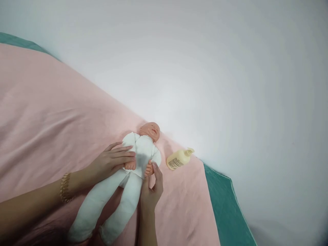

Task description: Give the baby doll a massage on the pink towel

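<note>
**Both hands at the doll's arms**

From the head camera, my only feed, I see a doll (144,147) in white clothes on its back on a pink cloth (187,205), legs spread toward the wearer. Its head points to the pale wall (205,78) beyond it.

The left hand (115,159) lies over one of the doll's forearms, fingers long and only slightly bent, with the doll's small hand showing just past them. The thumb is hidden from me, so I cannot tell whether it grips. A gold-coloured bracelet (66,188) circles that wrist.

The right hand (153,188) is partly curled, thumb and finger closed about the doll's other hand.

Near that arm of the doll, not touching it, is a pale yellow pump bottle (178,159) (its printed label is too small for me to read). Farther from the doll, past the bottle, green material (224,198) shows at the cloth's edge.
</note>
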The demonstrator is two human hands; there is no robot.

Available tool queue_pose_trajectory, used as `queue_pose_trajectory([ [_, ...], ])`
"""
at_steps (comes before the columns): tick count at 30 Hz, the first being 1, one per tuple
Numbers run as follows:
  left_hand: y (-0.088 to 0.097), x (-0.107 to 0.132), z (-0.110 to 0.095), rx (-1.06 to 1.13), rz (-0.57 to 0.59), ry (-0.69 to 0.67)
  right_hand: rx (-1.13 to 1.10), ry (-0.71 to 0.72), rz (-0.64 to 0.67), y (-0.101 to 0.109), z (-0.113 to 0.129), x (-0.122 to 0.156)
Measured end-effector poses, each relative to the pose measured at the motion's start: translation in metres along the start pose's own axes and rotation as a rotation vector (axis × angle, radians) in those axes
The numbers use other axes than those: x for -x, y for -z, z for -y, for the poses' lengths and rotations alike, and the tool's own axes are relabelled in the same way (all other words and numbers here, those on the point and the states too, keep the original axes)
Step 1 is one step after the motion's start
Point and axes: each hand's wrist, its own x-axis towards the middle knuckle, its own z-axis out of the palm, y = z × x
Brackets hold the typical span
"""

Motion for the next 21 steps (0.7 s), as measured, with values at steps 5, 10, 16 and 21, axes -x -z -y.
queue_pose_trajectory([
  [5, 0.0019, -0.0044, -0.0066, -0.103, 0.089, -0.053, 0.052, 0.318, 0.073, -0.0044, -0.0123, -0.0028],
  [10, -0.0019, -0.0042, -0.0066, -0.173, 0.067, -0.113, 0.115, 0.399, 0.106, -0.0051, -0.0096, -0.0072],
  [16, -0.0034, -0.0042, -0.0063, -0.166, 0.060, -0.097, 0.142, 0.410, 0.140, -0.0048, -0.0085, -0.0087],
  [21, -0.0008, -0.0015, -0.0041, -0.042, 0.031, -0.020, 0.033, 0.193, 0.095, -0.0014, -0.0079, -0.0017],
])
